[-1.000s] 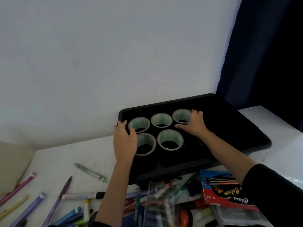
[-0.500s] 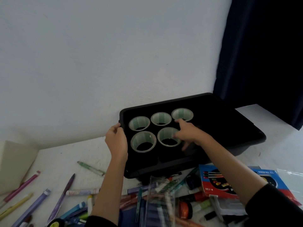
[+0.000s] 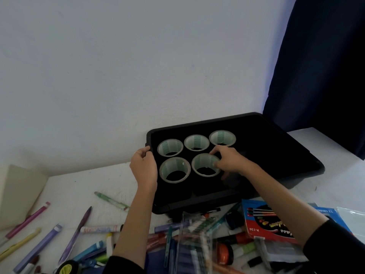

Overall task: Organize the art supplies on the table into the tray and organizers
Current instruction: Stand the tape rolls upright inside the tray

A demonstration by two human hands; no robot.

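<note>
Far to the left of the black tray (image 3: 276, 139) a beige card (image 3: 17, 194) leans at the edge of the white bench (image 3: 79, 186). Between it and the tray lie loose pens, among them a purple pen (image 3: 77, 232) and, nearer the tray, a green pen (image 3: 110, 200). The left hand (image 3: 144, 169) grips the tray's left rim, thumb on top and fingers curled over the edge. Inside the tray's left half stand five round cups with pale rims, three along the tray's far side (image 3: 196, 142) and two on its near side. The right hand (image 3: 227, 161) pinches the right rim of the near-right cup (image 3: 205, 165), its fingers bent over the edge. The tray's right half is bare black. In front of the tray's near edge a jumble of markers and tubes (image 3: 177, 234) is heaped on the bench, and in front of its right corner lies a red and blue marker box (image 3: 262, 220). Behind the tray's right end hangs a dark blue curtain (image 3: 325, 66).
</note>
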